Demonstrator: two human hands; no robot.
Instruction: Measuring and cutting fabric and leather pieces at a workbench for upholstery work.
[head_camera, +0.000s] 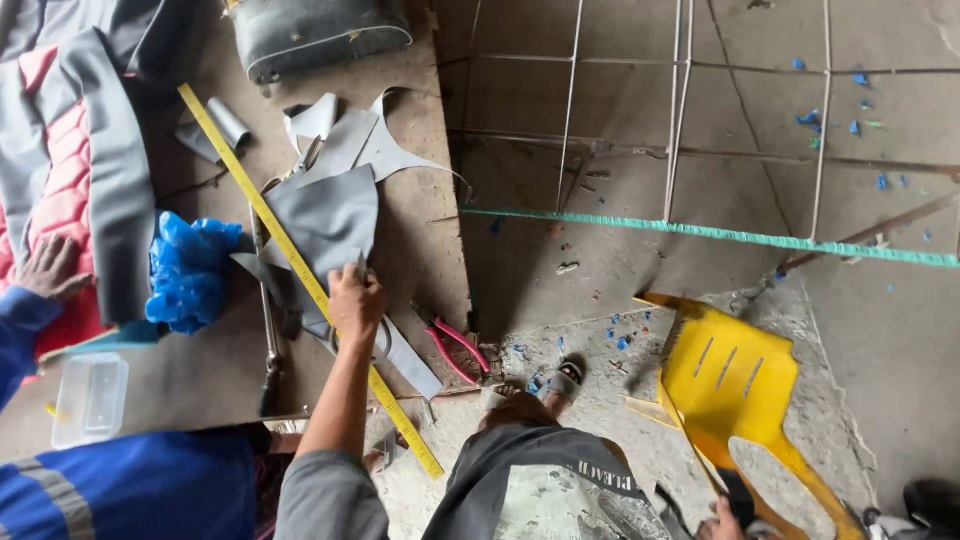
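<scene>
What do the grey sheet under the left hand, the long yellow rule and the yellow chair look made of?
Grey sheet: likely faux leather or vinyl, matte, cut in limp curved pieces. Yellow rule: flat, straight graduated strip, metal or plastic, unclear. Yellow chair: moulded plastic, smooth, slotted, edges broken.

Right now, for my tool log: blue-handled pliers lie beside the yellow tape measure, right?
Not quite: the head view shows the pliers have red handles, not blue. They do lie beside the yellow tape measure.
</scene>
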